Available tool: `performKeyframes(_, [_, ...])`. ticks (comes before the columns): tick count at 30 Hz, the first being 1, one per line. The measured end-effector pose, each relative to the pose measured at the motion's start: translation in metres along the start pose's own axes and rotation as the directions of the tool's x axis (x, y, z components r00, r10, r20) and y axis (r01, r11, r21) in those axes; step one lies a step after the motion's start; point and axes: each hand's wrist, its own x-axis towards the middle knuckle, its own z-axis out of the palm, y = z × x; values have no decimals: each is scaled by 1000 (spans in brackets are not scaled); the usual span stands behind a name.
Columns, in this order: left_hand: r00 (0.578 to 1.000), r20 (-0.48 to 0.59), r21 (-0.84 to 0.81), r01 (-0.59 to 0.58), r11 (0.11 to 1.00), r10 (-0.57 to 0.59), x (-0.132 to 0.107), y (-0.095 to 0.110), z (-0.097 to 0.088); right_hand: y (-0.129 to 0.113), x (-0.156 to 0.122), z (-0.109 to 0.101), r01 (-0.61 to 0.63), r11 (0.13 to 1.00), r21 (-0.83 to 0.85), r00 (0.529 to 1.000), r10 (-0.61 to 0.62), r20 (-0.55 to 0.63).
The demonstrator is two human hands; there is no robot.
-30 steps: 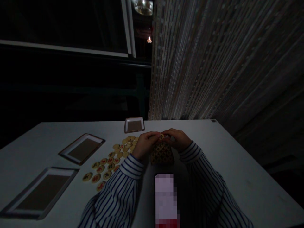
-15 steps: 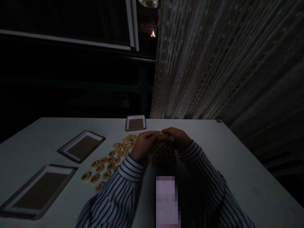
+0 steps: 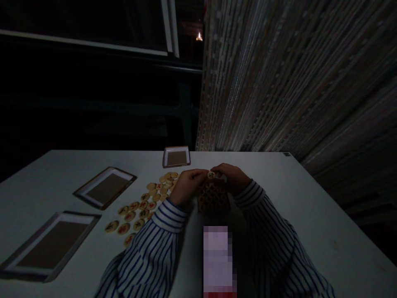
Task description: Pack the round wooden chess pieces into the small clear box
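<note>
A small round xiangqi piece [image 3: 211,175] with a dark character is pinched between the fingertips of both hands. My left hand [image 3: 188,185] grips it from the left, fingers closed. From the right, my right hand [image 3: 232,178] holds its other edge, also closed. Just below the fingers sits a dark, patterned box-like block [image 3: 214,198]; its details are hard to make out in the dim light. To the left of my left wrist, several loose xiangqi pieces [image 3: 143,205] lie spread out, some with red or dark characters up, others blank side up. My left forearm hides part of them.
On the white table [image 3: 297,223] lie three shallow trays: one at the near left [image 3: 54,244], one behind it [image 3: 105,188] and a small one [image 3: 176,157] near the far edge. A pixelated pink patch [image 3: 217,260] covers the near middle. Strands of a string curtain [image 3: 248,82] hang beyond the table.
The view has tilted slightly, so the table sits a little higher in the picture. Both hands stay on the piece, whose face has turned slightly.
</note>
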Motion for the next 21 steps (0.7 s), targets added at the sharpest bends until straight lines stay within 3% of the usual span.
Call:
performKeyframes(5, [994, -93, 293, -26, 956, 56, 3, -5, -8, 2, -2, -7, -79, 996, -48, 997, 80, 21])
performKeyframes(11, [990, -55, 573, -73, 816, 126, 7, -18, -17, 6, -2, -12, -205, 969, -139, 961, 227, 160])
performKeyframes(16, [996, -23, 697, -44, 716, 84, 4, -20, -17, 8, -3, -12, -255, 942, -220, 920, 306, 245])
performKeyframes(21, [996, 22, 740, -78, 668, 92, 4, -22, -17, 14, -6, -6, -285, 907, -310, 874, 379, 303])
